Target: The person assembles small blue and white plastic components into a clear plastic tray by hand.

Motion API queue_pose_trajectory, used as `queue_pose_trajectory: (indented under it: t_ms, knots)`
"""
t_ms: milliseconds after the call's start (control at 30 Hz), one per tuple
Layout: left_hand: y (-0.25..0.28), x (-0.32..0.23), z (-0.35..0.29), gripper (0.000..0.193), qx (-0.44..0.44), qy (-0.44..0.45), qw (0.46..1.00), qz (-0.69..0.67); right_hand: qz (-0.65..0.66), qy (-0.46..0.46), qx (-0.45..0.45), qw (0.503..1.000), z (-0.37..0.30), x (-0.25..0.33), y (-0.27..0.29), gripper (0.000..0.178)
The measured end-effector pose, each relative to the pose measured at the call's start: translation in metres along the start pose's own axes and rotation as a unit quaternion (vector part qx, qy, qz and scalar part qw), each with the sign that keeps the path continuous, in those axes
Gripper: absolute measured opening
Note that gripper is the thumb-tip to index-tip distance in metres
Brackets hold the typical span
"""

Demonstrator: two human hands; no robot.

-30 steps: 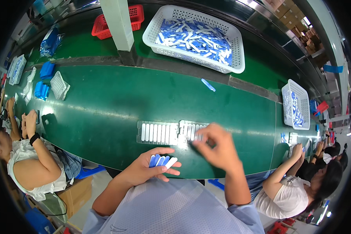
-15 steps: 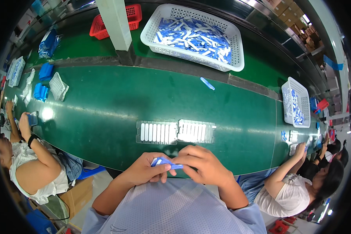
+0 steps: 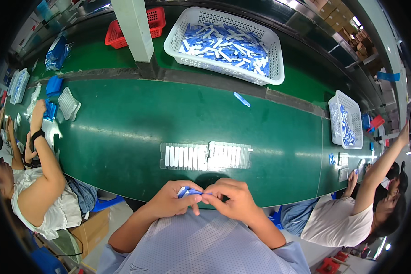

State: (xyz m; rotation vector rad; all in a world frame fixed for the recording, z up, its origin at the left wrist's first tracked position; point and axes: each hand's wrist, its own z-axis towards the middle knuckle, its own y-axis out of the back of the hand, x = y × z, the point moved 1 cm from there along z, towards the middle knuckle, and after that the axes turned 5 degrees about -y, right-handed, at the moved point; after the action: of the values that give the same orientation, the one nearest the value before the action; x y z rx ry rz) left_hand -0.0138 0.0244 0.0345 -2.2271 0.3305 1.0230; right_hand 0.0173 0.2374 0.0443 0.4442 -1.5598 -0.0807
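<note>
My left hand [image 3: 171,203] and my right hand [image 3: 233,198] meet close to my chest, both pinching a small bunch of blue and white plastic pieces [image 3: 188,192]. Just beyond them, on the green belt [image 3: 123,132], lie two clear trays side by side: the left tray [image 3: 183,156] holds a row of white pieces, and the right tray [image 3: 229,155] is filled with more. A single blue piece [image 3: 242,99] lies loose further back on the belt.
A large white basket [image 3: 182,32] of blue and white pieces stands at the back, with a red basket [image 3: 156,20] and a white post [image 3: 134,29] to its left. A smaller white basket [image 3: 335,118] is at the right. Other people work at both sides.
My right hand left the right tray and came back to my left hand. Both hands drew nearer my chest and now hold the blue pieces together.
</note>
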Motion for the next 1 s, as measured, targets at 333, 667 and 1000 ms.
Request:
queue_pose_trajectory:
  t_ms: [333, 667, 1000]
  knots:
    - [0.002, 0.007, -0.002, 0.019, -0.009, -0.008, 1.0, -0.008, 0.195, -0.09, -0.222, 0.951, -0.002, -0.017, 0.035, 0.004]
    - [-0.009, -0.013, 0.002, 0.04, 0.113, 0.051, 0.991, 0.057, -0.061, -0.02, -0.018, 0.998, -0.011, -0.002, 0.014, 0.009]
    - [0.006, 0.007, -0.004, 0.03, 0.059, 0.011, 0.996, -0.062, -0.158, 0.036, -0.395, 0.904, -0.007, -0.035, 0.073, 0.006]
